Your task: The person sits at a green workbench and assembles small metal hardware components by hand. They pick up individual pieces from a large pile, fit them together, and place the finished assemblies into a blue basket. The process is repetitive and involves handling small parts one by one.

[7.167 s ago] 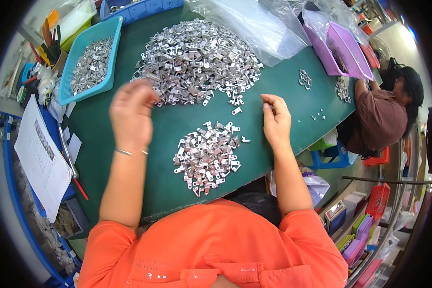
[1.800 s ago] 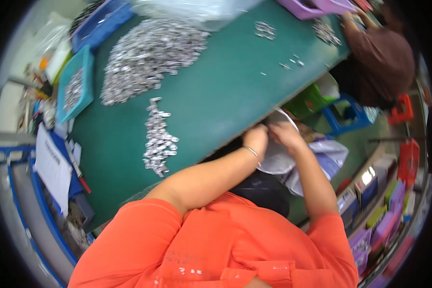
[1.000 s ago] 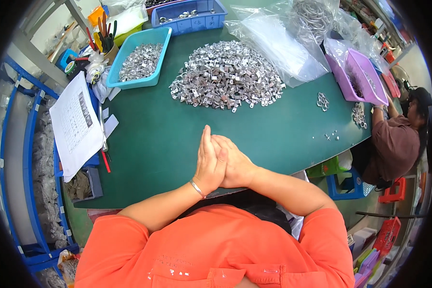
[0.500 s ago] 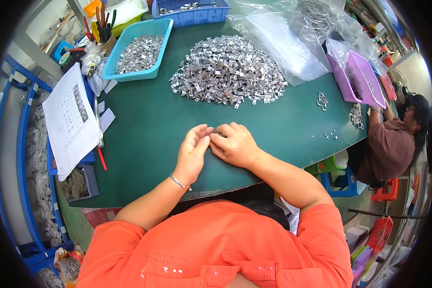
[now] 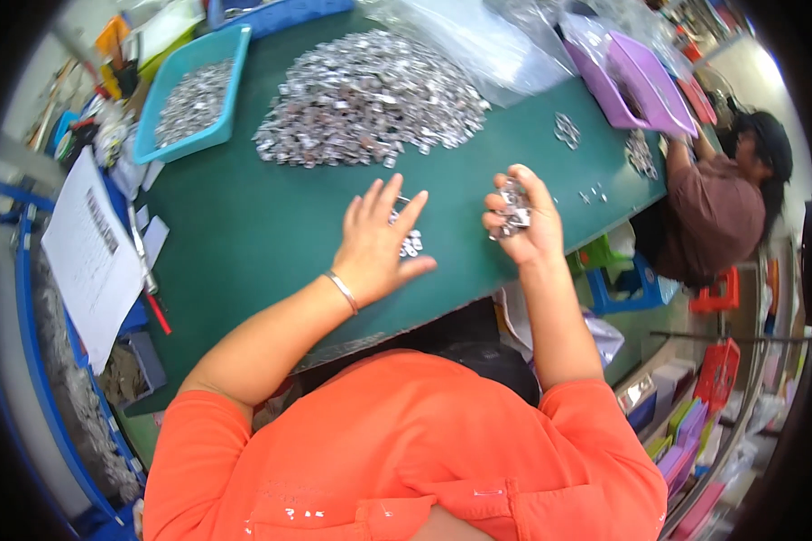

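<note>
On the green table [image 5: 271, 243], my left hand [image 5: 373, 236] is open with its fingers spread, palm down. A few small shiny metal pieces [image 5: 411, 243] lie beside its thumb and forefinger, partly hidden by the hand. To the right, my right hand [image 5: 539, 230] is raised a little with its palm turned up. Its fingers curl around a handful of small metal clips [image 5: 513, 207], which show between them. Beyond both hands lies a large heap of small silvery metal clips [image 5: 370, 99].
A turquoise basket [image 5: 236, 99] of small metal parts stands far left, near a printed sheet [image 5: 95, 261]. Clear plastic bags [image 5: 487, 45] lie behind the heap. On the right are metal rings [image 5: 567, 131], a purple basket [image 5: 595, 77] and a co-worker [image 5: 717, 203].
My hands were together near the table's middle; now they are apart. The right has moved right with metal clips in it, and the left has spread its fingers. The view has shifted.
</note>
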Demonstrator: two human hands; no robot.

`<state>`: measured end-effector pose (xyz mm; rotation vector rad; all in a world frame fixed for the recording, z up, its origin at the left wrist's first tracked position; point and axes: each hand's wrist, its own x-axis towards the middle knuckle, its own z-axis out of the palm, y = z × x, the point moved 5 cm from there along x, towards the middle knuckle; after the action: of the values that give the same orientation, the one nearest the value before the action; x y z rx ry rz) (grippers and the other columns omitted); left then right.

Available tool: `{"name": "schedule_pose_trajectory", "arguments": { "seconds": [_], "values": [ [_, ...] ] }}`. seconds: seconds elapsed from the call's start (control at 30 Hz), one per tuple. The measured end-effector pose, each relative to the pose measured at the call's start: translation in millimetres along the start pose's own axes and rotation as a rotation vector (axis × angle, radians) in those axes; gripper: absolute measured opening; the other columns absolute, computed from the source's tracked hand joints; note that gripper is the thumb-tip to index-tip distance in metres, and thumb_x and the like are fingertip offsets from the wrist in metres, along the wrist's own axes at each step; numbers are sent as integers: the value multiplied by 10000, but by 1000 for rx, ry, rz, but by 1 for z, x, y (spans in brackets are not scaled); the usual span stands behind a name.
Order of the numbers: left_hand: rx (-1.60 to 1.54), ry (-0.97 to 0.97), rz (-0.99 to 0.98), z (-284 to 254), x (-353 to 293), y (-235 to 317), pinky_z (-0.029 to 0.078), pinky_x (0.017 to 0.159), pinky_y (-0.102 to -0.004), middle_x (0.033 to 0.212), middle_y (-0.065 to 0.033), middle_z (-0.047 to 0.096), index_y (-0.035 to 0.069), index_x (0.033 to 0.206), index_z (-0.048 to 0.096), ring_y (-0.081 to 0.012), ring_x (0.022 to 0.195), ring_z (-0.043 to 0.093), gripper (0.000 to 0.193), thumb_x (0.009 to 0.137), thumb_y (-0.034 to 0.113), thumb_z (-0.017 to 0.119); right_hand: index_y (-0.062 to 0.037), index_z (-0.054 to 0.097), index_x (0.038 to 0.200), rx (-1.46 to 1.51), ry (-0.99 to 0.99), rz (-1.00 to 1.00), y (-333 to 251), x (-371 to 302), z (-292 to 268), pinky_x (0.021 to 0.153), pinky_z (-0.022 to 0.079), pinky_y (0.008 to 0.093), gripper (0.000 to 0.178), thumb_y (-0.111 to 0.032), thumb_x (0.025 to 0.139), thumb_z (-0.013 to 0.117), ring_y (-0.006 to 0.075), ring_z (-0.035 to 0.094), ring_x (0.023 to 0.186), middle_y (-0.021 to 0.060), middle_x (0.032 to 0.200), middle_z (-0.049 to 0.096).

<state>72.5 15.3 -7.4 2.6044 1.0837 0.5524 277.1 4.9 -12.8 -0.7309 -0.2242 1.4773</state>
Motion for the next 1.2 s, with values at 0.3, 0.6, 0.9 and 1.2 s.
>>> {"name": "schedule_pose_trajectory", "arguments": {
  "seconds": [0.3, 0.6, 0.9, 1.2],
  "values": [
    [44, 138, 278, 3, 34, 4, 409, 673, -397, 867, -60, 508, 100, 767, 564, -278, 830, 497, 140, 709, 123, 689, -120, 569, 923, 38, 545, 336, -17, -138, -159, 422, 376, 271, 158, -241, 851, 640, 153, 521, 546, 56, 792, 596],
    [115, -29, 395, -3, 26, 12, 461, 600, -363, 871, -91, 494, 67, 758, 524, -275, 750, 500, 167, 719, 101, 683, 58, 430, 1322, -1320, 725, -91, -17, -80, -236, 1063, 313, 355, 538, -224, 881, 554, 347, 422, 1281, 247, 1354, 455],
    [-267, 171, 83, -13, 20, -14, 438, 515, -335, 654, -78, 496, 56, 760, 487, -234, 562, 521, 146, 790, 29, 627, 29, 629, 1000, -721, 216, -170, -34, -111, -78, 565, 505, 236, 208, -139, 936, 524, 145, 637, 686, 92, 809, 658],
    [-510, 273, 89, -29, 33, 34, 445, 647, -303, 764, -79, 565, 57, 768, 564, -194, 686, 564, 106, 785, 63, 668, -45, 526, 1158, 659, -460, 354, 112, -29, 41, 961, 420, 371, 450, -421, 974, 360, 235, 545, 1089, 107, 1167, 580]
  ]
}}
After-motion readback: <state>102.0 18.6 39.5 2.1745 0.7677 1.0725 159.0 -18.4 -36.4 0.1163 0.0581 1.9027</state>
